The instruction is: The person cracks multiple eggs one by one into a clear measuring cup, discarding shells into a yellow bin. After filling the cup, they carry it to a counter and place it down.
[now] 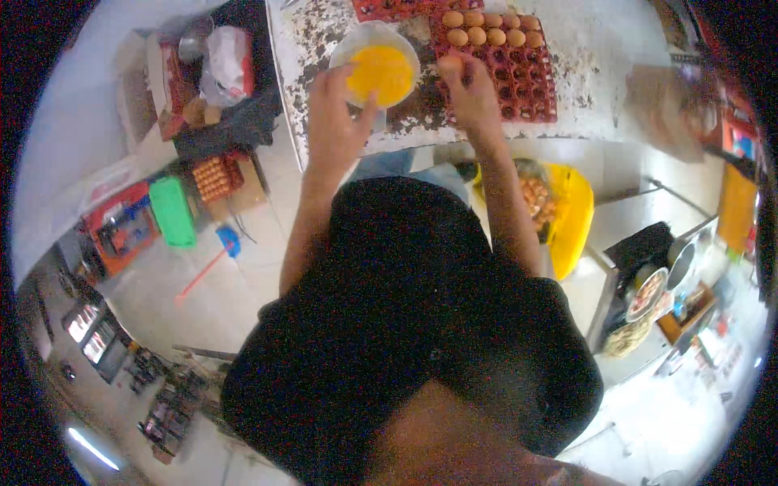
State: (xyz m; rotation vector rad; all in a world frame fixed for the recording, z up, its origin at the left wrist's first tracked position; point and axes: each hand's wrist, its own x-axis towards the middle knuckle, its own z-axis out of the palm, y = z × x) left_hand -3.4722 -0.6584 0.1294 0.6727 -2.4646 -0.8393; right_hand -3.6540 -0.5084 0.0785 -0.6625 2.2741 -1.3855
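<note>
On the worn white table stands a pale bowl of yellow, beaten-looking egg. My left hand is at the bowl's near left side, its thumb and fingers spread around the rim. To the right of the bowl, my right hand grips a brown egg over the left edge of a red egg tray. Brown eggs fill the tray's far rows; its nearer hollows hold none. Part of another red tray lies beyond the bowl.
Below the table's near edge, a yellow bin stands beside a container of eggshells. On the left are a tray of eggs, a green crate and a blue dustpan. Pans and bowls sit on a surface at right.
</note>
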